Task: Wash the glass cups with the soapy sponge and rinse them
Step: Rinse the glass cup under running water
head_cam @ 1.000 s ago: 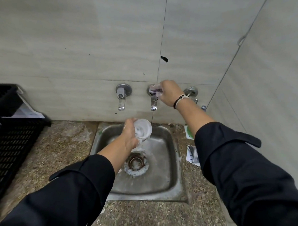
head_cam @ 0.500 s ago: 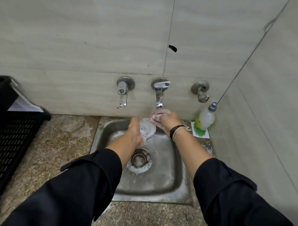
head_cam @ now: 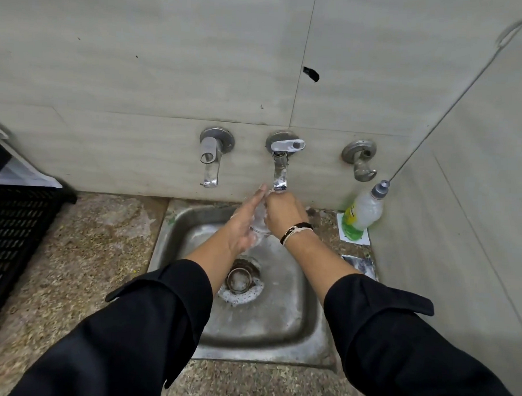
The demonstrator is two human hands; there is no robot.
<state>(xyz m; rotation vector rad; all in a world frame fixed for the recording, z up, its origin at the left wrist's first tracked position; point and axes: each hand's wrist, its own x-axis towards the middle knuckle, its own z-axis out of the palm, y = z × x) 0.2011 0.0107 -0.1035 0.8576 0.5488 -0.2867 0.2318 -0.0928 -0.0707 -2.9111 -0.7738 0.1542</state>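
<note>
Nearest me is the steel sink (head_cam: 277, 333), with suds ringed round its drain (head_cam: 240, 279), so whatever I rinse off should run that way. Above the basin my left hand (head_cam: 246, 224) lies with fingers nearly straight along the side of the glass cup (head_cam: 260, 220), steadying it rather than gripping it. My right hand (head_cam: 283, 212) is curled over the cup's other side and holds it; together they bring it up just under the middle tap (head_cam: 280, 168). The cup is mostly hidden between them, and I cannot see whether water is running.

To rinse well, I judge I should tip the mouth toward the spout, turn the cup so the water reaches every side, and keep a firm hold, since soapy glass is slippery over a hard steel basin. Beyond, on the tabletop by the wall, stands a soap bottle (head_cam: 364, 208), well clear of my hands.
</note>
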